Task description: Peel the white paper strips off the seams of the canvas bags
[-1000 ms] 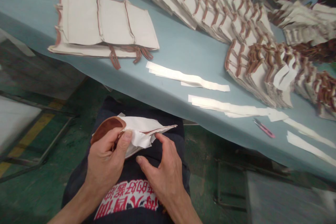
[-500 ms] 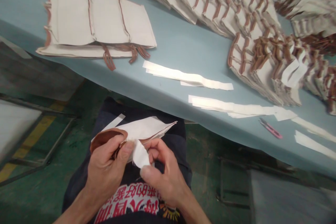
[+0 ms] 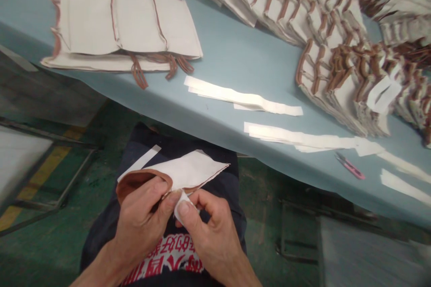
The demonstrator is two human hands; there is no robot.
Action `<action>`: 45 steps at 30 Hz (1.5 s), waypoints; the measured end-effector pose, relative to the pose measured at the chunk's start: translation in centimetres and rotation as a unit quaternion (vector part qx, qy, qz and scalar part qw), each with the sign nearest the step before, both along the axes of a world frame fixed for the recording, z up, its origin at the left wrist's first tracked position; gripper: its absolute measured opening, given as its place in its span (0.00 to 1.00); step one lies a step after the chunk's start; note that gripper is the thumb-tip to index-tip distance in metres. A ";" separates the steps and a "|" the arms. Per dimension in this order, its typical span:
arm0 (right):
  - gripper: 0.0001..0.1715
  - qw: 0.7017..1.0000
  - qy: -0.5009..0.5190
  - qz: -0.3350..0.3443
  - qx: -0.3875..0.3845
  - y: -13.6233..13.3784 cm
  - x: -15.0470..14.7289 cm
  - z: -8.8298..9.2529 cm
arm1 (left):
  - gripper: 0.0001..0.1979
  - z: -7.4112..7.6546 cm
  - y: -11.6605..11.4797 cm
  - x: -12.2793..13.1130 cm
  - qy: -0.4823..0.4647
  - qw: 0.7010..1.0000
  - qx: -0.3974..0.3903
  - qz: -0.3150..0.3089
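On my lap lies a white fabric piece with brown lining (image 3: 198, 168), its brown side folded open toward the left. My left hand (image 3: 144, 215) is closed on its near edge, thumb pressed against the fingers. A small white strip (image 3: 179, 206) pokes out beside my left thumb. My right hand (image 3: 212, 224) pinches that strip between thumb and forefinger, close against the fabric's edge. The two hands almost touch. Another narrow white strip (image 3: 143, 161) sticks out past the fabric's far left side, over the dark apron.
The blue-covered table (image 3: 222, 130) runs ahead of my knees. White strips (image 3: 242, 96) lie near its edge, with pink-handled thread snips (image 3: 350, 166) to the right. A stack of sewn fabric pieces (image 3: 87, 18) sits at left; several more piles (image 3: 343, 80) spread along the right.
My right thumb has closed over the white strip, covering most of it. Both hands and the fabric have shifted slightly to the right. The strip's loose end shows less.
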State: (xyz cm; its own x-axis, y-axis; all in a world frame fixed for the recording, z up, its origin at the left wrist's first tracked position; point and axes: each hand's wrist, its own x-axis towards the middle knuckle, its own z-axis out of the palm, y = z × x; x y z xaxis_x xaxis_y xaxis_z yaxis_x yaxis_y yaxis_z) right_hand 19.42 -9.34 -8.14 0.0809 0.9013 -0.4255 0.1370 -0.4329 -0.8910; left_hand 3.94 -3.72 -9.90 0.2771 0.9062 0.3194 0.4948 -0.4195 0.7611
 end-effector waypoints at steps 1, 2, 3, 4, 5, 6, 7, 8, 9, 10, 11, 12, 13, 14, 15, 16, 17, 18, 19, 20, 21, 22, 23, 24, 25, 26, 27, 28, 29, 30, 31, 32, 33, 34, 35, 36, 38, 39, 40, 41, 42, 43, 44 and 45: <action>0.26 1.000 0.005 -0.008 -0.010 -0.1 -0.2 0.1 | 0.14 0.0 0.0 0.1 0.000 1.000 0.007 -0.004; 0.26 1.000 0.003 -0.016 -0.014 -0.1 -0.4 0.1 | 0.13 0.1 0.0 0.1 0.000 1.000 0.014 -0.007; 0.26 1.000 -0.014 -0.022 -0.007 -0.1 -0.6 0.2 | 0.13 0.1 -0.1 0.2 0.000 1.000 0.019 -0.010; 0.25 0.998 -0.048 -0.026 0.012 -0.1 -0.7 0.2 | 0.13 0.1 -0.1 0.2 0.002 1.000 0.025 -0.012; 0.24 0.994 -0.093 -0.026 0.043 0.0 -0.8 0.2 | 0.13 0.0 -0.2 0.2 0.004 0.999 0.029 -0.014; 0.22 0.987 -0.141 -0.025 0.080 0.0 -0.9 0.3 | 0.13 -0.1 -0.2 0.1 0.007 0.999 0.033 -0.015; 0.20 0.976 -0.183 -0.022 0.115 0.0 -0.8 0.3 | 0.13 -0.2 -0.3 0.1 0.008 0.999 0.038 -0.017; 0.18 0.967 -0.212 -0.016 0.141 0.1 -0.8 0.4 | 0.13 -0.4 -0.3 0.0 0.009 0.999 0.041 -0.019; 0.17 0.962 -0.226 -0.007 0.154 0.2 -0.6 0.5 | 0.13 -0.5 -0.4 -0.1 0.011 0.999 0.044 -0.021; 0.16 0.962 -0.224 0.005 0.153 0.3 -0.4 0.6 | 0.13 -0.7 -0.5 -0.1 0.012 0.999 0.047 -0.021; 0.16 0.967 -0.213 0.015 0.142 0.5 -0.3 0.7 | 0.13 -0.8 -0.6 -0.2 0.013 0.998 0.049 -0.021; 0.16 0.972 -0.196 0.024 0.126 0.7 -0.1 0.8 | 0.13 -0.9 -0.7 -0.2 0.014 0.998 0.052 -0.020; 0.17 0.977 -0.178 0.030 0.109 0.8 0.1 0.9 | 0.13 -1.0 -0.8 -0.2 0.015 0.998 0.054 -0.020; 0.18 0.981 -0.164 0.035 0.095 1.0 0.3 0.9 | 0.13 -1.0 -0.8 -0.2 0.016 0.998 0.054 -0.020; 0.19 0.983 -0.156 0.039 0.085 1.2 0.4 1.0 | 0.13 -1.0 -0.9 -0.2 0.015 0.998 0.057 -0.019; 0.20 0.983 -0.155 0.041 0.084 1.3 0.5 1.0 | 0.14 -1.0 -0.9 -0.2 0.016 0.998 0.058 -0.020; 0.20 0.982 -0.161 0.042 0.094 1.4 0.6 1.0 | 0.14 -1.0 -0.9 -0.2 0.015 0.998 0.060 -0.021; 0.20 0.976 -0.178 0.041 0.115 1.5 0.7 0.9 | 0.14 -1.0 -0.9 -0.2 0.015 0.998 0.060 -0.022; 0.20 0.968 -0.201 0.039 0.145 1.4 0.8 0.8 | 0.14 -1.0 -0.9 -0.1 0.013 0.998 0.061 -0.023; 0.19 0.956 -0.227 0.039 0.179 1.4 0.9 0.7 | 0.14 -1.0 -0.9 -0.1 0.011 0.998 0.062 -0.023; 0.18 0.944 -0.249 0.041 0.211 1.3 0.9 0.6 | 0.13 -1.0 -0.9 -0.1 0.010 0.998 0.063 -0.023; 0.16 0.935 -0.263 0.043 0.235 1.3 1.0 0.5 | 0.12 -1.0 -0.9 -0.1 0.010 0.998 0.062 -0.023; 0.14 0.931 -0.265 0.045 0.247 1.2 1.0 0.4 | 0.12 -1.0 -0.9 -0.1 0.010 0.998 0.062 -0.021; 0.12 0.933 -0.256 0.048 0.246 1.2 1.1 0.3 | 0.12 -1.0 -0.9 -0.1 0.011 0.998 0.061 -0.020; 0.11 0.939 -0.242 0.050 0.238 1.3 1.1 0.2 | 0.11 -1.0 -0.9 -0.1 0.012 0.998 0.059 -0.018; 0.10 0.946 -0.226 0.052 0.228 1.3 1.2 0.2 | 0.11 -1.0 -1.0 -0.1 0.014 0.998 0.057 -0.017; 0.09 0.951 -0.213 0.054 0.219 1.4 1.2 0.1 | 0.12 -1.0 -1.0 -0.1 0.015 0.998 0.054 -0.016; 0.09 0.954 -0.203 0.054 0.213 1.6 1.3 0.0 | 0.12 -1.0 -1.0 -0.1 0.016 0.998 0.052 -0.015; 0.09 0.956 -0.196 0.055 0.210 1.7 1.3 0.0 | 0.12 -1.0 -1.1 -0.2 0.016 0.998 0.050 -0.016; 0.09 0.957 -0.192 0.054 0.212 1.8 1.4 -0.1 | 0.12 -1.1 -1.2 -0.2 0.017 0.999 0.048 -0.016; 0.09 0.956 -0.192 0.055 0.215 1.9 1.4 -0.1 | 0.12 -1.2 -1.2 -0.2 0.017 0.999 0.047 -0.016; 0.09 0.953 -0.196 0.059 0.222 1.9 1.5 -0.2 | 0.12 -1.2 -1.3 -0.3 0.018 0.999 0.045 -0.017; 0.09 0.948 -0.205 0.066 0.234 2.0 1.6 -0.2 | 0.12 -1.3 -1.3 -0.3 0.018 0.999 0.044 -0.017; 0.10 0.940 -0.218 0.073 0.252 2.0 1.6 -0.2 | 0.12 -1.3 -1.3 -0.3 0.019 0.999 0.042 -0.018; 0.12 0.930 -0.233 0.078 0.275 2.0 1.7 -0.3 | 0.12 -1.3 -1.3 -0.3 0.019 0.999 0.040 -0.019; 0.13 0.919 -0.247 0.078 0.296 2.0 1.7 -0.4 | 0.12 -1.3 -1.3 -0.3 0.018 0.999 0.038 -0.020; 0.14 0.908 -0.262 0.067 0.320 1.9 1.6 -0.5 | 0.12 -1.2 -1.2 -0.2 0.017 0.999 0.037 -0.023; 0.14 0.910 -0.261 0.058 0.316 1.8 1.5 -0.6 | 0.12 -1.1 -1.2 -0.1 0.016 0.999 0.036 -0.024; 0.13 0.916 -0.256 0.049 0.304 1.7 1.4 -0.7 | 0.12 -1.0 -1.3 -0.1 0.016 0.999 0.037 -0.024; 0.13 0.924 -0.248 0.040 0.288 1.7 1.2 -0.8 | 0.12 -1.0 -1.3 -0.1 0.016 0.999 0.037 -0.021; 0.12 0.931 -0.240 0.032 0.273 1.6 1.1 -0.8 | 0.12 -1.0 -1.4 0.0 0.017 0.999 0.037 -0.018; 0.12 0.936 -0.233 0.024 0.263 1.6 0.9 -0.8 | 0.12 -1.0 -1.5 0.0 0.018 0.999 0.038 -0.013; 0.12 0.939 -0.229 0.016 0.256 1.6 0.7 -0.8 | 0.12 -1.0 -1.6 0.0 0.018 0.999 0.038 -0.007; 0.12 0.941 -0.225 0.009 0.253 1.5 0.5 -0.8 | 0.12 -1.0 -1.7 -0.1 0.018 0.999 0.037 -0.001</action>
